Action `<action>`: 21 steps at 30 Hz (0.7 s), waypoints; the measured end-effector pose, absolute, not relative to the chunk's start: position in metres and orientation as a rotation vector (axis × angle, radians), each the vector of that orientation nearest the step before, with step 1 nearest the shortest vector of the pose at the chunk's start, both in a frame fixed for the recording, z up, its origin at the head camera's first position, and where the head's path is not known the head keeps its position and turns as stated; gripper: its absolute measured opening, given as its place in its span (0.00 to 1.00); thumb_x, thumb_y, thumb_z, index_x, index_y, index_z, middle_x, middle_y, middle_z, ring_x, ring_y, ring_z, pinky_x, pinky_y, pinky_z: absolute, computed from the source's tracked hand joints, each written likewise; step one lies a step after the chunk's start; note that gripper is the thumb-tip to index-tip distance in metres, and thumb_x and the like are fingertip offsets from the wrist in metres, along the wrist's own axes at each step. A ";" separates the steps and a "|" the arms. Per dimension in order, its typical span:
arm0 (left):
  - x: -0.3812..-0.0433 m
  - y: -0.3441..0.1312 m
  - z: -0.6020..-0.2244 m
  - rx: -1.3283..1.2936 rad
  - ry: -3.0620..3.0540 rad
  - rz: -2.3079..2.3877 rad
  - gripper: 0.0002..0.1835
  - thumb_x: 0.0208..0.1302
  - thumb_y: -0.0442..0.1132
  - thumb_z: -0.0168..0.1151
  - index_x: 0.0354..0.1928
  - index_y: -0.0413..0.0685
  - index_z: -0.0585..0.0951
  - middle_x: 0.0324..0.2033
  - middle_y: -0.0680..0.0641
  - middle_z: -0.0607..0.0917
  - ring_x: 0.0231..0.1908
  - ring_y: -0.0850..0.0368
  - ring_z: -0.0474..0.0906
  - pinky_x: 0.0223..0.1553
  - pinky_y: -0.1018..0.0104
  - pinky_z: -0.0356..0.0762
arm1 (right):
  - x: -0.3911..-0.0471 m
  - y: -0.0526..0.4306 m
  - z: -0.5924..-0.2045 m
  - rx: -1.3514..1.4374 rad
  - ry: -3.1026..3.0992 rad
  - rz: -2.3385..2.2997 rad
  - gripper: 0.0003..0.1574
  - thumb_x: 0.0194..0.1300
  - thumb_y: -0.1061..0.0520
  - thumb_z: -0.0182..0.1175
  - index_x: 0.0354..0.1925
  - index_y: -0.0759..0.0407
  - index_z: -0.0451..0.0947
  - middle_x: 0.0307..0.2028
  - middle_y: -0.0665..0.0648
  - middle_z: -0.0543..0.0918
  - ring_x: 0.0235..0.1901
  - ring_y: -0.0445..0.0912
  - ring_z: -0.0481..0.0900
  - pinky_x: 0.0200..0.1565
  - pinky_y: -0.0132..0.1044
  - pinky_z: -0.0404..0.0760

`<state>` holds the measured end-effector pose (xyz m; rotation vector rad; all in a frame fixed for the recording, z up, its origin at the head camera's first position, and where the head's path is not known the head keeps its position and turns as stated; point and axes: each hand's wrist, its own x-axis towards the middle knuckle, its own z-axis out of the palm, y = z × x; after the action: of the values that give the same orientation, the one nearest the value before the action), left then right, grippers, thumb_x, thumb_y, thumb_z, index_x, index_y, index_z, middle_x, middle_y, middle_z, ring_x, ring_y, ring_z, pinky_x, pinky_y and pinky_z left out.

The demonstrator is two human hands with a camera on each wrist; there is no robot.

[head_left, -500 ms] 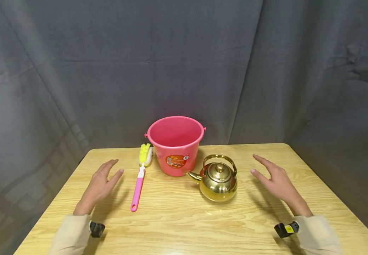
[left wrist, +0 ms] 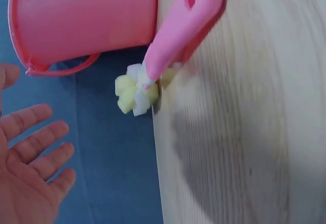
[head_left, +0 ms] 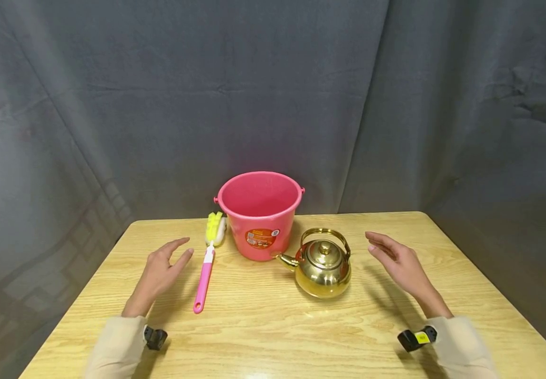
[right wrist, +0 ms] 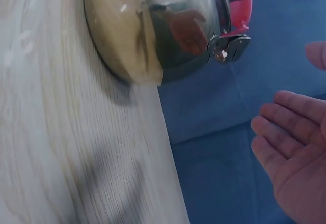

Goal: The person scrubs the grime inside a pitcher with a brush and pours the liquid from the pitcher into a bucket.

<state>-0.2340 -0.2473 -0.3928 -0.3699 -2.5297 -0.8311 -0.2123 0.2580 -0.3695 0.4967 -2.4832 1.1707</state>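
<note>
My left hand (head_left: 161, 271) hovers above the table to the left of a bottle brush, its fingers loosely extended and holding nothing. The brush (head_left: 203, 284) has a pink handle and a yellow and white sponge head; it lies with the head toward the back. To the right of a shiny gold kettle (head_left: 322, 273), my right hand (head_left: 403, 268) is raised with relaxed fingers, apart from it. The kettle stands upright, lid on, handle up, spout pointing left. In the right wrist view the right palm (right wrist: 305, 168) shows bare, and the kettle's side (right wrist: 178, 35) mirrors the hand.
A pink bucket (head_left: 263, 226) with an orange label stands behind, between the brush and the kettle. Its mouth faces up. The wooden table (head_left: 254, 342) ends at a grey curtain (head_left: 235, 105) along the back and sides.
Both hands have moved inward, the left toward the brush and the right toward the kettle. The right fingers have bent a little. Brush, kettle and bucket stay in place.
</note>
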 end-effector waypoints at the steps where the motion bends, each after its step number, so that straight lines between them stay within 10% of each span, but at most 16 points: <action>1: -0.235 -0.246 -0.393 -0.373 -2.523 -0.836 0.24 0.62 0.51 0.52 0.53 0.41 0.74 0.50 0.37 0.74 0.52 0.40 0.67 0.50 0.46 0.63 | -0.213 0.258 -0.369 0.502 -2.475 1.191 0.24 0.65 0.52 0.50 0.57 0.59 0.67 0.52 0.59 0.74 0.47 0.48 0.74 0.43 0.26 0.71; 7: -0.238 -0.237 -0.397 -0.416 -2.442 -0.841 0.21 0.60 0.47 0.56 0.49 0.40 0.76 0.47 0.38 0.77 0.48 0.41 0.71 0.45 0.47 0.68 | -0.232 0.271 -0.392 0.605 -2.361 1.351 0.23 0.66 0.52 0.49 0.57 0.59 0.68 0.51 0.58 0.74 0.49 0.47 0.72 0.46 0.37 0.71; 21: -0.238 -0.216 -0.397 -0.427 -2.392 -0.968 0.19 0.59 0.46 0.57 0.47 0.41 0.78 0.46 0.40 0.78 0.48 0.43 0.72 0.45 0.48 0.69 | -0.224 0.251 -0.375 0.503 -2.438 1.425 0.24 0.67 0.50 0.46 0.57 0.61 0.68 0.51 0.61 0.73 0.50 0.44 0.71 0.45 0.25 0.69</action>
<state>-0.2383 -0.2157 -0.3969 -0.4267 -2.3921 -0.9684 -0.2244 0.2514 -0.3751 0.5033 -2.4376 1.4248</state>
